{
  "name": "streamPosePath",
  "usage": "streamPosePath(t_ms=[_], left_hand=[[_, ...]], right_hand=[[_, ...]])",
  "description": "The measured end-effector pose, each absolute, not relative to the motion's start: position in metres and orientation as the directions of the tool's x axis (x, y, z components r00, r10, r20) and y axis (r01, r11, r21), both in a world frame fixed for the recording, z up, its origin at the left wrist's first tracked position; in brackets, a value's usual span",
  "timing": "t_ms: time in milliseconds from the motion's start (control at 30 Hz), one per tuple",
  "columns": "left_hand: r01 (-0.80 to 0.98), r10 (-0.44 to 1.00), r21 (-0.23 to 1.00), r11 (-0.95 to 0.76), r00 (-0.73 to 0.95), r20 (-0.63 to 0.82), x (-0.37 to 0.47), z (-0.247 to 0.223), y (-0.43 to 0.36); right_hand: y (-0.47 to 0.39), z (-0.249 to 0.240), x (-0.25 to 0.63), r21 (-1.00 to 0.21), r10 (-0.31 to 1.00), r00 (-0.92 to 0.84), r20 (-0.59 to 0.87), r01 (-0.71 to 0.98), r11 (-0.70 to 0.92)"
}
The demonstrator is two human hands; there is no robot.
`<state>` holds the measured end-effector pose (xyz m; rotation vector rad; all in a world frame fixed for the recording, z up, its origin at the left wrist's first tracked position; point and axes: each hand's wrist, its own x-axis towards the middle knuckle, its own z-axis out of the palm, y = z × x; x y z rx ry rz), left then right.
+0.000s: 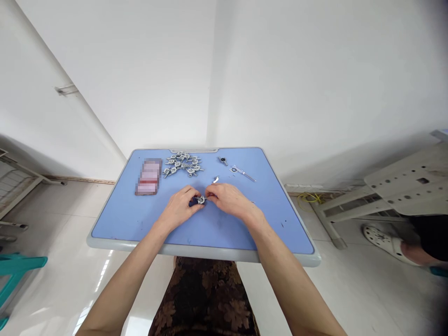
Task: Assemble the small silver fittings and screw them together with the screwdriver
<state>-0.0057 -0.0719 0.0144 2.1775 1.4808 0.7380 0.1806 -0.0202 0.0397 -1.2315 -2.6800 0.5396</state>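
Note:
Over the middle of the blue table [217,233], my left hand [179,205] is closed around a small silver metal clamp [200,199], with a dark patch beside it under the fingers. Right against the clamp's right side, my right hand [226,197] has its thumb and fingers pinched together; what lies between them is hidden. Just beyond the right fingertips rests a small shiny metal piece [216,179]. Several similar metal clamps [182,163] lie heaped at the back left, and a single clamp [223,160] lies apart near the back.
A phone [149,177] with a blurred screen lies on the table's left. To the right is a thin rod-like tool with a ring [243,172]. A white wall [168,84] stands behind. A teal stool [21,266] is at left; a person's white shoe [381,239] shows at right.

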Motion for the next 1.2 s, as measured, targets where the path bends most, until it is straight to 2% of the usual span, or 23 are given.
streamPosePath(t_ms=[267, 400, 500, 767, 1000, 1200], left_hand=[[0.779, 0.917, 0.485, -0.398, 0.314, 0.248, 0.0, 0.016, -0.075], [0.789, 0.916, 0.468, -0.399, 0.315, 0.249, 0.001, 0.017, -0.076], [0.765, 0.916, 0.505, -0.4, 0.317, 0.246, 0.0, 0.017, -0.076], [0.622, 0.938, 0.71, -0.329, 0.304, 0.168, -0.015, 0.017, -0.07], [0.622, 0.909, 0.668, -0.407, 0.349, 0.228, -0.017, 0.017, -0.066], [0.641, 0.914, 0.655, -0.401, 0.331, 0.235, -0.014, 0.014, -0.067]], right_hand=[[-0.022, 0.041, 0.181, -0.372, 0.757, -0.654, -0.011, 0.705, 0.604], [-0.021, 0.04, 0.181, -0.373, 0.753, -0.658, -0.009, 0.701, 0.608], [-0.021, 0.04, 0.181, -0.366, 0.753, -0.658, -0.014, 0.704, 0.608], [-0.021, 0.04, 0.181, -0.36, 0.76, -0.649, -0.028, 0.716, 0.598], [-0.021, 0.04, 0.181, -0.336, 0.76, -0.649, -0.039, 0.725, 0.602], [-0.02, 0.04, 0.181, -0.336, 0.755, -0.655, -0.028, 0.718, 0.61]])
